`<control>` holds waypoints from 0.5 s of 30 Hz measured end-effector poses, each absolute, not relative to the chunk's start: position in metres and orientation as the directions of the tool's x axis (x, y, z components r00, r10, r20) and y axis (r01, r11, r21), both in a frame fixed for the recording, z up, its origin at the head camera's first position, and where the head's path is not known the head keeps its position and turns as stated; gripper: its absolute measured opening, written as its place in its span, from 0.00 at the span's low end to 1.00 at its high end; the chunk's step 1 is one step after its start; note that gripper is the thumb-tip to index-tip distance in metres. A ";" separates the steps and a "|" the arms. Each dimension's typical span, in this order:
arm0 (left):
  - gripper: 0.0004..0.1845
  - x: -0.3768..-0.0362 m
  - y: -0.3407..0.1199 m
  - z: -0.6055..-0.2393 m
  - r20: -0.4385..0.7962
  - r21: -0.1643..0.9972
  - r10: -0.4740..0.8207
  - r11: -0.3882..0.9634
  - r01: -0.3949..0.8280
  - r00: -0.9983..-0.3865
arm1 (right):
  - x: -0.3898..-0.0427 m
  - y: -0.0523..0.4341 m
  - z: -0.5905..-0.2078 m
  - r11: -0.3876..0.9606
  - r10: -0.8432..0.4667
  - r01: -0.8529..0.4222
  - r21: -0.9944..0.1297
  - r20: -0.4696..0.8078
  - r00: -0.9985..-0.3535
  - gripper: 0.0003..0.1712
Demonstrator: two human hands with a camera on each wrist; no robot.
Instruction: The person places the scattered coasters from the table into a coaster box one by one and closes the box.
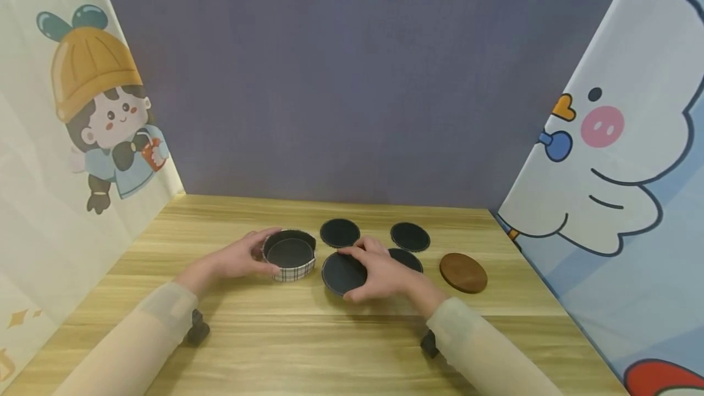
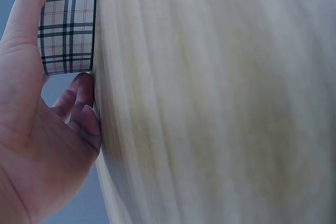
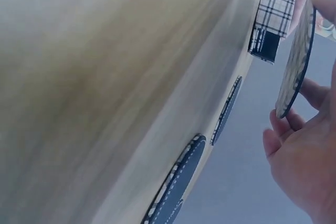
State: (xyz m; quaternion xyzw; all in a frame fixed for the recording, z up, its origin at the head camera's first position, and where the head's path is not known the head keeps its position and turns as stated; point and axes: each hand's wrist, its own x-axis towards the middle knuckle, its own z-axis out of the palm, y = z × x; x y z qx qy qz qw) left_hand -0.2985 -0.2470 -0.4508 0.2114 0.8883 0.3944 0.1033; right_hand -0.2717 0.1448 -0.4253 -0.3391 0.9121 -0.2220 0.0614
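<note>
My left hand (image 1: 250,256) curls round the left side of a round plaid holder (image 1: 289,271) that stands on the wooden table (image 1: 308,335); its inside is dark. In the left wrist view the thumb and fingers (image 2: 84,103) lie against the plaid wall (image 2: 68,24). My right hand (image 1: 379,274) pinches a dark round coaster (image 1: 342,274) just right of the holder. The right wrist view shows this coaster (image 3: 296,61) lifted off the table and tilted on edge, near the plaid holder (image 3: 273,17).
Three more dark coasters lie flat behind my right hand (image 1: 340,232) (image 1: 410,236) (image 1: 409,256), the last partly hidden. A brown coaster (image 1: 463,272) lies to the right. Printed cloth panels wall in the left and right sides, with a purple backdrop behind.
</note>
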 end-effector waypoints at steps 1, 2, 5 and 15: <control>0.58 -0.299 -0.247 -0.451 -0.017 0.743 0.457 0.601 0.294 -0.890 | -0.273 0.145 -0.424 0.670 -0.645 -0.591 -0.449 0.042 -0.763 0.58; 0.58 -0.299 -0.247 -0.452 -0.015 0.742 0.457 0.601 0.296 -0.889 | -0.274 0.144 -0.423 0.670 -0.643 -0.590 -0.451 0.045 -0.765 0.57; 0.59 -0.299 -0.248 -0.453 -0.013 0.743 0.459 0.599 0.298 -0.888 | -0.276 0.143 -0.420 0.668 -0.639 -0.589 -0.455 0.055 -0.768 0.57; 0.60 -0.300 -0.249 -0.454 -0.009 0.750 0.459 0.591 0.298 -0.889 | -0.284 0.131 -0.412 0.690 -0.619 -0.584 -0.427 0.071 -0.782 0.56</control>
